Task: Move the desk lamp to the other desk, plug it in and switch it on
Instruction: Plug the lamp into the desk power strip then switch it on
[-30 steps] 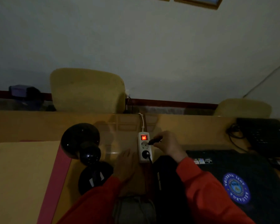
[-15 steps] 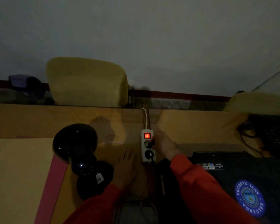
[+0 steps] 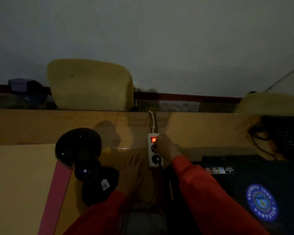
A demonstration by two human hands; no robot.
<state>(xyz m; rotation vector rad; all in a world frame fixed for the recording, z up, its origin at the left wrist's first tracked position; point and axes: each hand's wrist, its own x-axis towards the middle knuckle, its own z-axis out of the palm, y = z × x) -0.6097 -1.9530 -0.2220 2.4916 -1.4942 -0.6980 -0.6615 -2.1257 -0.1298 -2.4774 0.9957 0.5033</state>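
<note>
The room is dim. A black desk lamp [image 3: 82, 155] stands on the wooden desk [image 3: 202, 131], its round shade toward me and its base beside my left wrist; it is dark. A white power strip [image 3: 150, 156] with a glowing red switch lies at the desk's middle, one black plug in its near socket. My right hand [image 3: 165, 146] presses a black plug [image 3: 154, 148] against the middle socket, fingers closed on it. Just left of the strip, my left hand [image 3: 133, 173] rests flat on the desk with fingers spread.
A yellow folder with a pink edge [image 3: 20, 184] lies at left. A dark bag with a round blue emblem [image 3: 261, 202] and a laptop [image 3: 287, 133] with cables sit at right. Two yellow chair backs [image 3: 90, 85] stand behind the desk.
My right hand has carried the black plug from above the strip down onto the middle socket. The left hand stays flat beside the strip. The view has shifted slightly.
</note>
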